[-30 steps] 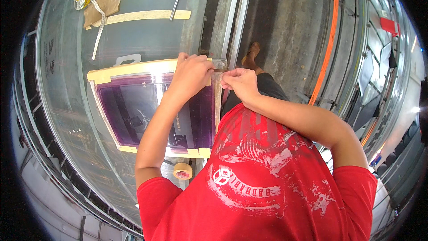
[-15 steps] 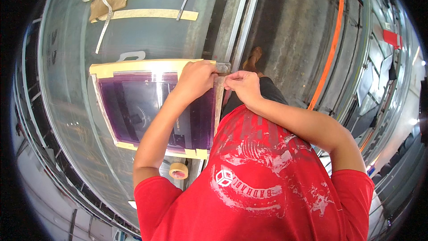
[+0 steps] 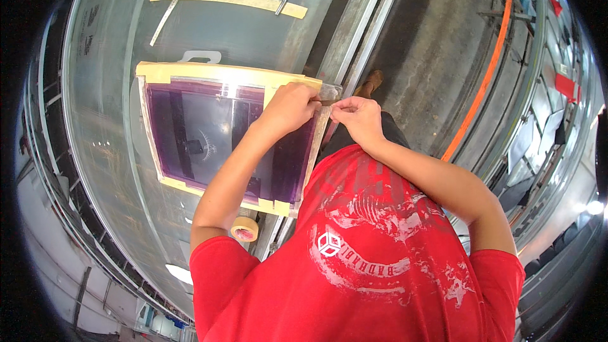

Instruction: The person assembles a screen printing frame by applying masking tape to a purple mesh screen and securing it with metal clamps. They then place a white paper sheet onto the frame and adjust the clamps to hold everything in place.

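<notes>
My left hand and right hand both pinch the beige masking-tape strip at frame centre | on purple film-covered panel edge | judged light, thin, sticky, tearable; grip by its end.

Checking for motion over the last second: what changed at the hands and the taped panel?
Little changed. Both hands stayed at the top right corner of the purple panel: left hand pressing the tape border, right hand pinching the strip end beside it. Only the camera view shifted slightly. The tape roll stayed put below the panel.
</notes>
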Tool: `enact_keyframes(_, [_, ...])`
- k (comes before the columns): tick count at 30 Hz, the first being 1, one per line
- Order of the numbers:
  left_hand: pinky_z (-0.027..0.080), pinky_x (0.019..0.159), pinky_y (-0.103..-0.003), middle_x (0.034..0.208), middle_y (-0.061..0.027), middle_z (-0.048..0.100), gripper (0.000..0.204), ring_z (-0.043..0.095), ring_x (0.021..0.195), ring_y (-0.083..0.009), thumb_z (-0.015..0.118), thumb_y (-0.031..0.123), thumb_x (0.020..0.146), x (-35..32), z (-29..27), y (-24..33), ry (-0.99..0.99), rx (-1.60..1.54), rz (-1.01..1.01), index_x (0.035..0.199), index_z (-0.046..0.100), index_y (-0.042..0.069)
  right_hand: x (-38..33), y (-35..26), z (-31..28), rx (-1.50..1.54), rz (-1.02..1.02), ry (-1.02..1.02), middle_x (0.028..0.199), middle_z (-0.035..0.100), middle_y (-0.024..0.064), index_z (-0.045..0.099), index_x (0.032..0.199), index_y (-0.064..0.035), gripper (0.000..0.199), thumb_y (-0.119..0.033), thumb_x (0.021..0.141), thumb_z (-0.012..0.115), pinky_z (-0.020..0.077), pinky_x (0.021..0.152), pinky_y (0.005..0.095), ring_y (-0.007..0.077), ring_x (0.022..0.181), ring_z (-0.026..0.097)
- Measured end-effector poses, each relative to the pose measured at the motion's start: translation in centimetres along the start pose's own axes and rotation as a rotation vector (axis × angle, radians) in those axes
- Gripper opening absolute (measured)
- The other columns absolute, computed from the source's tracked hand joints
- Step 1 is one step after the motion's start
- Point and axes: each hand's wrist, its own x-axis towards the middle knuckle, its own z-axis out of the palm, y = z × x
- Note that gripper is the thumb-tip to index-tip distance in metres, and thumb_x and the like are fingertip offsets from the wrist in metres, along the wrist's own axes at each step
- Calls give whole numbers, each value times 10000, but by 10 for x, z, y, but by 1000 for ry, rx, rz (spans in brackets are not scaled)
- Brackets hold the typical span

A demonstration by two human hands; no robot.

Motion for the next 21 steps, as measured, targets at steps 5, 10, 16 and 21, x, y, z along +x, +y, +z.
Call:
enact_keyframes(5, [486,784,-472,850,-231,657,180,625,852,-414,645,148,797,6,3,4,38,38,87,885,692,-3,1,-1,-4,-135,-74,15,729,717,123,735,829,4,203,-179,742,721,521,665,295,161,666,682])
enact_keyframes(10, [493,764,-460,845,-224,660,177,630,844,-407,654,156,781,3,-5,1,-59,67,-121,844,680,-8,1,-2,-5,-120,-31,26,722,712,127,735,826,-2,199,-184,749,714,519,650,301,161,652,679])
enact_keyframes(16, [502,751,-453,838,-210,675,191,652,825,-387,689,183,768,-2,-4,-5,-46,14,-25,863,715,20,0,-8,-6,33,-24,-43,708,712,102,722,853,36,180,-121,769,698,515,641,261,131,651,675])
enact_keyframes(21, [508,770,-449,862,-221,681,200,660,836,-384,688,201,785,-2,6,-3,-65,11,-89,875,724,26,2,-11,-7,21,-29,-84,710,709,91,712,854,52,159,-86,779,685,521,643,252,118,655,670])
